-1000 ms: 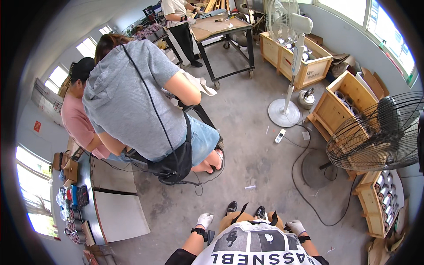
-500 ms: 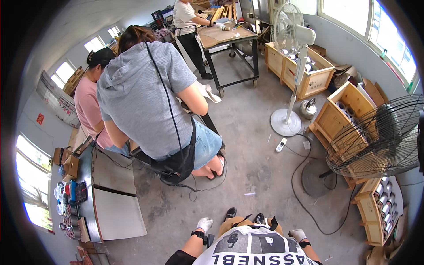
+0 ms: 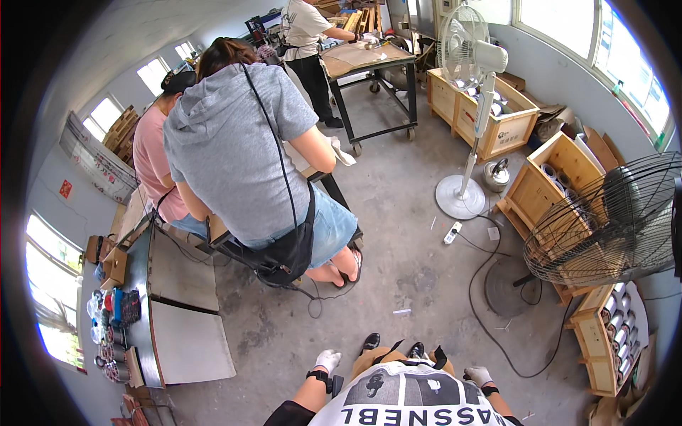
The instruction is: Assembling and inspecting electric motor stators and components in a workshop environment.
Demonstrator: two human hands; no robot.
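My left hand (image 3: 329, 360), in a white glove with a dark strap and device at the wrist, hangs beside my left hip. Its fingers look curled in, and no object shows in it. At my other side hangs my right hand (image 3: 479, 375), also gloved and banded with black at the wrist. It appears loosely closed, with nothing visible in it. Neither hand touches anything around it. My patterned white apron (image 3: 412, 390) and dark shoes (image 3: 371, 343) show between them, above the grey concrete floor (image 3: 369, 323).
Two people sit ahead left, one in a grey hooded top (image 3: 234, 149); another person stands at a wheeled table (image 3: 362, 57). To the right are a black fan (image 3: 611, 220), a white fan (image 3: 462, 192), wooden crates (image 3: 593, 355), a kettle (image 3: 496, 175) and a floor cable (image 3: 474, 312).
The seated people have shifted slightly to the right in view. The person at the far table has turned and reaches farther across it. My hands have stayed nearly in place.
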